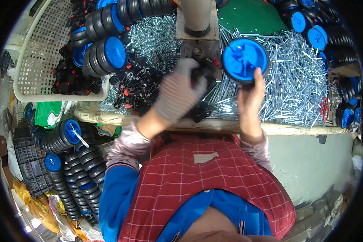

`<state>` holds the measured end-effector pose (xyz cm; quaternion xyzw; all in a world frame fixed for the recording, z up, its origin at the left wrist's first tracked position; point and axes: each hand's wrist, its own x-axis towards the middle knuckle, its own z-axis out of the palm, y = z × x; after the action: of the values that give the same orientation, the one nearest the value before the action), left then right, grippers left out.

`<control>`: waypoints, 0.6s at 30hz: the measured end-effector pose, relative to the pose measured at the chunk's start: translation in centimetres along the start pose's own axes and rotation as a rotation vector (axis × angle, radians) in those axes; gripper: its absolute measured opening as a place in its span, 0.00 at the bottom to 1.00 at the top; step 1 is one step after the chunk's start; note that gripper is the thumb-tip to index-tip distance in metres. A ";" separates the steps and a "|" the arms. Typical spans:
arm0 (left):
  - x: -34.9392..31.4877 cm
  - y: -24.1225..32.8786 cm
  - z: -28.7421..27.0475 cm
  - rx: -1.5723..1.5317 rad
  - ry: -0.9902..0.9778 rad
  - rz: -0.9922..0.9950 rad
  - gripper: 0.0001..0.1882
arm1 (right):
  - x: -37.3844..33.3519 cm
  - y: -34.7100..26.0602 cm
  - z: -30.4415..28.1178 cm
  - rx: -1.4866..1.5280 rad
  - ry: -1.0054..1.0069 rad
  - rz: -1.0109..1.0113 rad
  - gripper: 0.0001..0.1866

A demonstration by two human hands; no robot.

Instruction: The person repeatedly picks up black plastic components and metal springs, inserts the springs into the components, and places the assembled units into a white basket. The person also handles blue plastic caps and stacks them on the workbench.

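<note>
At the cluttered workbench, a wheel is held up beside the press while the other hand reaches for a fitting.

The right hand (251,97), bare, is closed around the lower rim of a round black-tyred wheel with a blue plastic hub (245,59), holding it upright just right of the grey metal press post (196,16). The left hand (177,94), in a grey striped knit glove and blurred, is over the heap of small black plastic fittings with red tabs (139,86); its fingers seem curled on a dark piece, though I cannot tell for sure. Loose bright steel axle pins (298,80) cover the bench to the right. This looks like the gathering step; the next move likely calls for lining the fitting up squarely with the hub's centre.
</note>
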<state>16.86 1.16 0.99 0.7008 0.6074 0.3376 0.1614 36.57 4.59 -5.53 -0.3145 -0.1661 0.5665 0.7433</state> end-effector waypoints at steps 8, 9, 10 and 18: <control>-1.8 2.8 3.1 -0.635 -0.235 -0.105 0.20 | 0.3 2.5 2.9 -0.380 -0.011 -0.341 0.22; -1.2 2.3 3.0 -0.643 -0.300 -0.244 0.17 | 0.1 2.6 3.1 -0.389 -0.043 -0.377 0.23; -1.2 1.2 3.4 -0.674 -0.340 -0.277 0.17 | -0.2 2.7 3.2 -0.392 -0.074 -0.412 0.23; 1.9 -2.9 3.0 -0.610 -0.237 -0.221 0.26 | 1.4 2.3 3.4 -0.130 -0.053 -0.375 0.19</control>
<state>16.74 4.17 -2.45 0.5844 0.5279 0.4003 0.4685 33.23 7.22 -4.67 -0.3104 -0.2773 0.4145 0.8093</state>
